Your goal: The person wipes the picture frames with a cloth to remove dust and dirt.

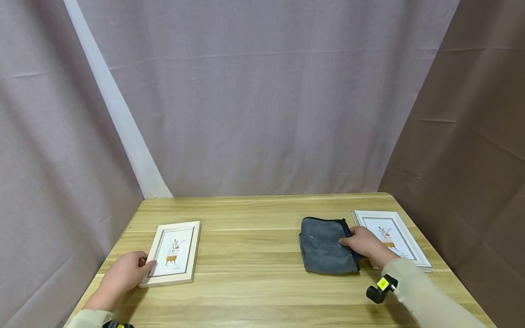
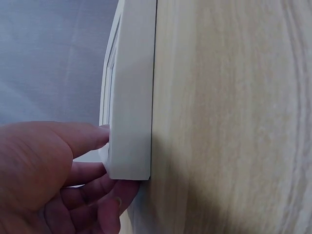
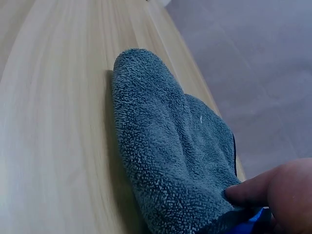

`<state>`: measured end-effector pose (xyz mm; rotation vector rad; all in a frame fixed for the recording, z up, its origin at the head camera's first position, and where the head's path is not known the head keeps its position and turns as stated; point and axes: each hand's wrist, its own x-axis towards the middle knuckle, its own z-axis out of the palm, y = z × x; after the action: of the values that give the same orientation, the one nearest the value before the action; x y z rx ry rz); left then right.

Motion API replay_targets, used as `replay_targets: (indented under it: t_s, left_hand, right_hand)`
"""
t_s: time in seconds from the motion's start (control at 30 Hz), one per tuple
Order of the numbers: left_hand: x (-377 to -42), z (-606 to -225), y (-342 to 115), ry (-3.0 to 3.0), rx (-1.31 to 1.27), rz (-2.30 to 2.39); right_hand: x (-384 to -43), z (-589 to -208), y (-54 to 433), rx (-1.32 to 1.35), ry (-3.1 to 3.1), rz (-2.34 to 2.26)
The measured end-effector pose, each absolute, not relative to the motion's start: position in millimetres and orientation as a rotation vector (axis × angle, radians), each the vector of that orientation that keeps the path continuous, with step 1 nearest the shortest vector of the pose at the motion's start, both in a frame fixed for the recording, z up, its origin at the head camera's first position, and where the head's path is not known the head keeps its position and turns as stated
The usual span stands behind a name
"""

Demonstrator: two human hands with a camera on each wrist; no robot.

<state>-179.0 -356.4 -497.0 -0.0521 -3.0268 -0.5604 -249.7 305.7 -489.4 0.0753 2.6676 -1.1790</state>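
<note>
My left hand (image 1: pixel 128 272) grips a cream picture frame (image 1: pixel 190 255) by its near left edge, thumb on the front. In the left wrist view its curled fingers (image 2: pixel 87 192) show at the frame's corner, partly hidden. The picture shows a plant in an orange pot. To the right, my right hand (image 1: pixel 365 242) pinches a folded grey towel (image 1: pixel 326 248) by its right edge, the thumb (image 3: pixel 251 190) pressing on top. The towel has a dark border, with a bit of blue near the grip; the other fingers are mostly hidden by the cloth.
A stack of white picture frames (image 1: pixel 410 234) lies at the right side of the wooden table (image 1: pixel 246 291), partly behind my right hand. Grey-purple curtains (image 1: pixel 262 100) hang along the back and sides, with a pale strip (image 1: pixel 123 116) at the left.
</note>
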Motion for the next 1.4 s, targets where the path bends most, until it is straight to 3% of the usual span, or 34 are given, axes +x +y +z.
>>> replay_targets:
  t_s: [0.8, 1.4]
  left_hand:
    - [-190, -500, -336, -3.001, 0.034, -0.51]
    - [-206, -500, -270, -2.932, 0.003, -0.706]
  right_hand:
    - [-245, -489, 320, 0.138, 2.629, -1.247]
    - [-240, -486, 318, 0.114, 2.693, -1.208]
